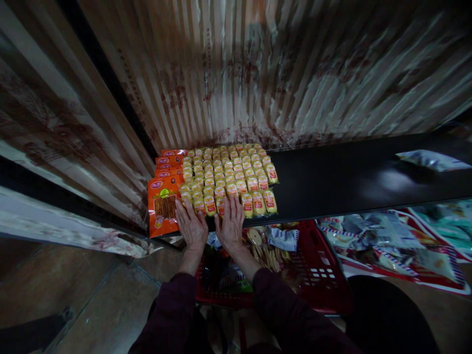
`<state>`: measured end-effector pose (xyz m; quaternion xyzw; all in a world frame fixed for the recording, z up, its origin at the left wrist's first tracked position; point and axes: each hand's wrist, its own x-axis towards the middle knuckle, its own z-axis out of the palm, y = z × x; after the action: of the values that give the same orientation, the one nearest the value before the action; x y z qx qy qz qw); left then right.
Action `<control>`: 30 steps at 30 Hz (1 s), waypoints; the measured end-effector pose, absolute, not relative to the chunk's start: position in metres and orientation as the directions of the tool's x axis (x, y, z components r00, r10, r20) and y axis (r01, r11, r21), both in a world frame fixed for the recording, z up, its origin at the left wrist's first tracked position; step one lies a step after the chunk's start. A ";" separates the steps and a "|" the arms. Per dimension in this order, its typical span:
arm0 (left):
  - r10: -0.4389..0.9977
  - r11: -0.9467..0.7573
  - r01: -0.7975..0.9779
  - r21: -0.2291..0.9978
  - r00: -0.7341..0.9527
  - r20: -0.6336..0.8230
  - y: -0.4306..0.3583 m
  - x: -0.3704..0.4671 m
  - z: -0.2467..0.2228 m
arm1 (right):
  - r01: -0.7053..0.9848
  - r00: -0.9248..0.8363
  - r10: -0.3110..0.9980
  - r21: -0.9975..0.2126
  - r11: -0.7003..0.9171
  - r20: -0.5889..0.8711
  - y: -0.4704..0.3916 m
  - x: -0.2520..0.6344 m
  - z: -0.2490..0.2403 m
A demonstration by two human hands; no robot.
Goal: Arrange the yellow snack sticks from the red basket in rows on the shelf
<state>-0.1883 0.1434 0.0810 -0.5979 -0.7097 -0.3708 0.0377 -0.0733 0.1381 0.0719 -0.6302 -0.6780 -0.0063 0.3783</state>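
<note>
Rows of small yellow wrapped snack packs [236, 169] stand close together on the left part of a black shelf [317, 182]. My left hand [192, 228] lies against the front left of these rows, fingers stretched out, beside an orange snack bag [163, 206]. My right hand [230, 226] rests with spread fingers on the front row, to the right of the left hand. Both hands touch the packs and grip nothing that I can see. My fingers partly cover the front packs.
Below the shelf sits a red plastic basket [320, 268] with several snack packets in it. A red-edged box [405, 275] full of bagged snacks is at the right. One silvery packet [433, 160] lies on the shelf's right part. Patterned wrinkled sheeting [236, 73] hangs behind.
</note>
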 end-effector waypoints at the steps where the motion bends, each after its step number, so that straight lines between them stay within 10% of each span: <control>1: 0.820 0.005 0.877 0.481 -0.279 0.500 0.143 -0.188 0.081 | 0.860 0.079 0.845 -0.465 0.210 0.528 0.139 -0.073 0.071; 30: 0.806 -0.083 0.881 0.467 -0.216 0.551 0.141 -0.185 0.073 | 0.851 0.209 0.785 -0.503 0.148 0.584 0.149 -0.077 0.075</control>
<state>-0.1848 0.1407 0.0735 -0.6244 -0.6753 -0.3897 0.0478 -0.0775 0.1492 0.0745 -0.6516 -0.6277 -0.0394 0.4241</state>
